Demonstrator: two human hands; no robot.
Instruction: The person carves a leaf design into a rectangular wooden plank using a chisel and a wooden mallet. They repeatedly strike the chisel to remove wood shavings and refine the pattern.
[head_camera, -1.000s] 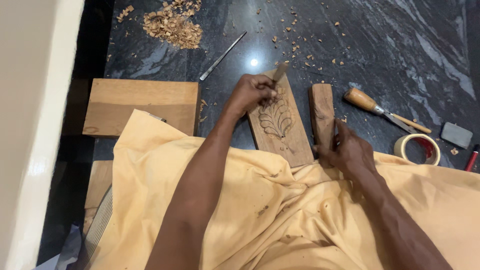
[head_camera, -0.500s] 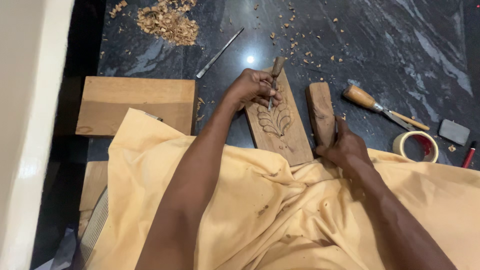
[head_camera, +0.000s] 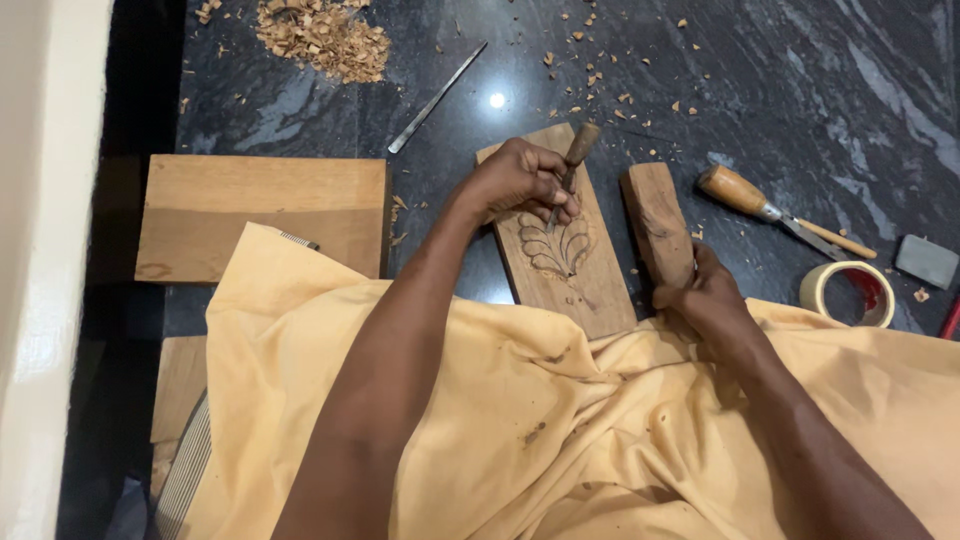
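Dark polished stone floor carries everything around you, scattered with wood chips and a heap of shavings near its far edge.

Your left hand is closed around a small chisel, fingers wrapped low on it so the wooden handle sticks up past your knuckles. A second ago the tool sat higher, near the far end of the carved board. Since then you have drawn it toward you, and its tip now rests right on the leaf pattern in the middle of that board. The board itself has not shifted; its near end is tucked under the yellow cloth over your lap.

Your right hand has stayed clamped on the near end of the wooden mallet block, which lies flat on the floor just beside the board's right edge, not raised.

So the edge looks set on the carving while the mallet is at rest: I would judge that you are positioning a cut, not striking.

Further right lie a second chisel and a roll of tape; a plain plank sits to the left.
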